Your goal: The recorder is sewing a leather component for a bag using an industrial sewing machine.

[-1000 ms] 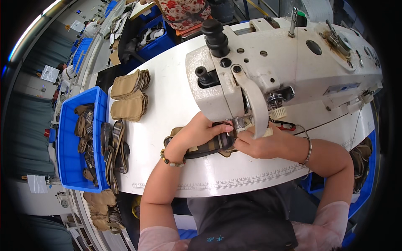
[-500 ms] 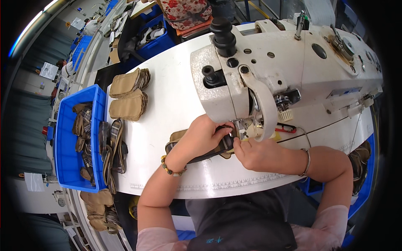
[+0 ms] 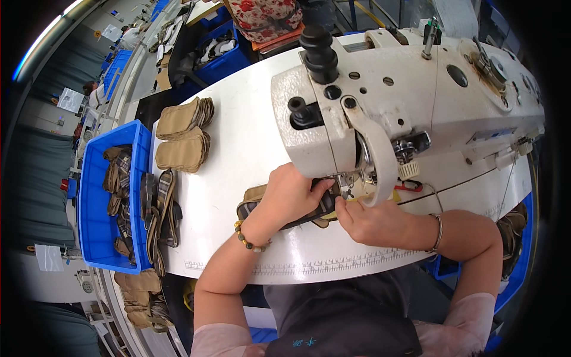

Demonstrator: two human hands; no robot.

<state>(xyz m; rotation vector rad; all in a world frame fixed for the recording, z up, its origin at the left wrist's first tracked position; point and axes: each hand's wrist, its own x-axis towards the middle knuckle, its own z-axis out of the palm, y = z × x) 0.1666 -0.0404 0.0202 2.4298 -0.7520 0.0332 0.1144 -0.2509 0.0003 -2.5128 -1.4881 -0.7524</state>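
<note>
My left hand [image 3: 288, 196] is closed on a plaid and tan fabric piece [image 3: 318, 209], thumb pressing near its end beside the presser foot [image 3: 343, 180] of the white sewing machine [image 3: 315, 140]. My right hand [image 3: 375, 220], fingers curled, pinches the piece's right end just below the needle area, which is partly hidden by fingers and the machine's arm. The piece lies flat on the white table [image 3: 238, 89], partly under my left wrist. A small red-handled tool [image 3: 408, 185] rests just right of the needle area.
Two tan fabric stacks [image 3: 180, 149] sit at back left, beside a blue bin [image 3: 89, 196] of plaid pieces and loose straps [image 3: 166, 208]. More pieces [image 3: 135, 294] lie lower left; another bin [image 3: 511, 279] stands at right. Other people [image 3: 128, 38] work in the background.
Both hands have shifted slightly right, my right hand also a little lower, still at the fabric. The machine appears farther right in the view.
</note>
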